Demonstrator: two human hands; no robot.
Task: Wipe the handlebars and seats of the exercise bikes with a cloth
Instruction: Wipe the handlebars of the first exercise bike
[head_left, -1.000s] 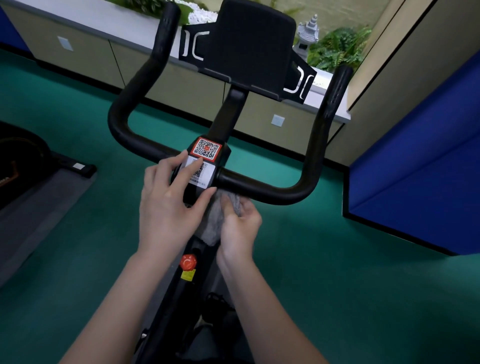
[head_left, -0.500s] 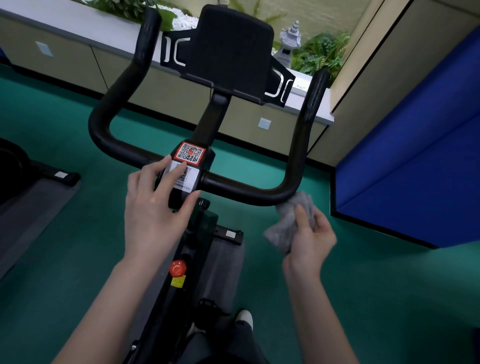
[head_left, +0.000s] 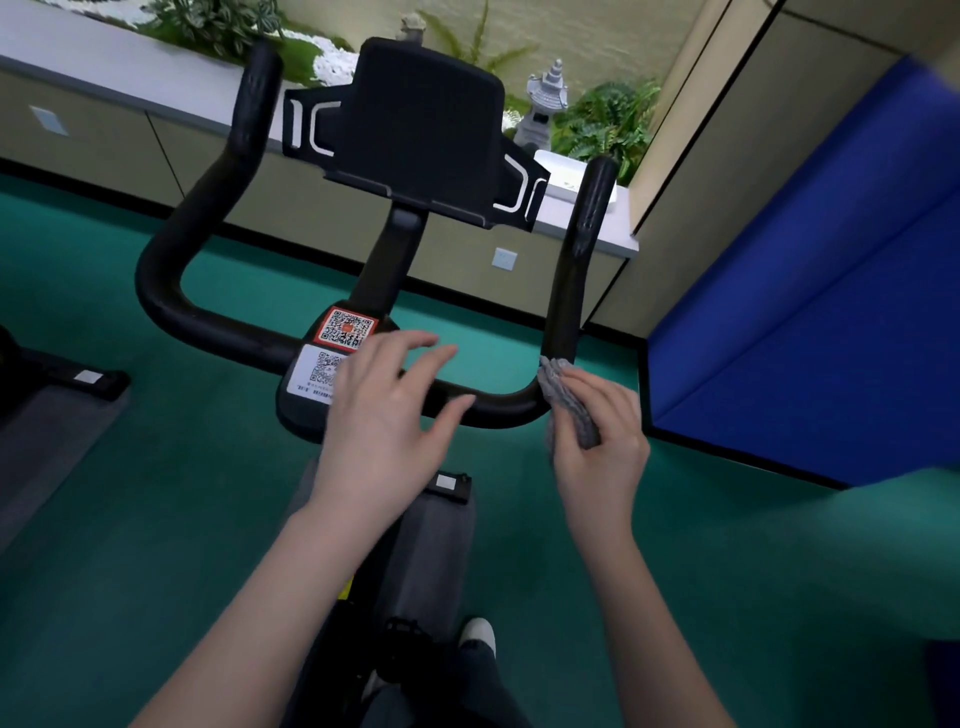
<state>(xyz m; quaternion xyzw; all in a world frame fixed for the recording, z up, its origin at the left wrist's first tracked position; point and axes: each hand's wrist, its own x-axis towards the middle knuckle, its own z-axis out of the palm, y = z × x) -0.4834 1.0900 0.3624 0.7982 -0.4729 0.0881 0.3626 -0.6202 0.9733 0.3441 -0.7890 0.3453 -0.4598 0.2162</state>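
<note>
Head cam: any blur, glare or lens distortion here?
Head view: wide-angle bend curves the counter edge and blue panel; left hand blurred at its fingertips, right hand and cloth sharper; top-right corner smeared; even light, only dull sheen on the handlebar.

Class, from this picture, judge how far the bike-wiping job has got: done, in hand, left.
Done: nothing provable; the handlebar shows no wipe marks. In hand: the right hand grips the grey cloth against the handlebar's right bend; the left hand lies open over the centre bar. Left, probably: both upright grips, the unseen seat, and the other machine at the left edge, if it is a bike.
</note>
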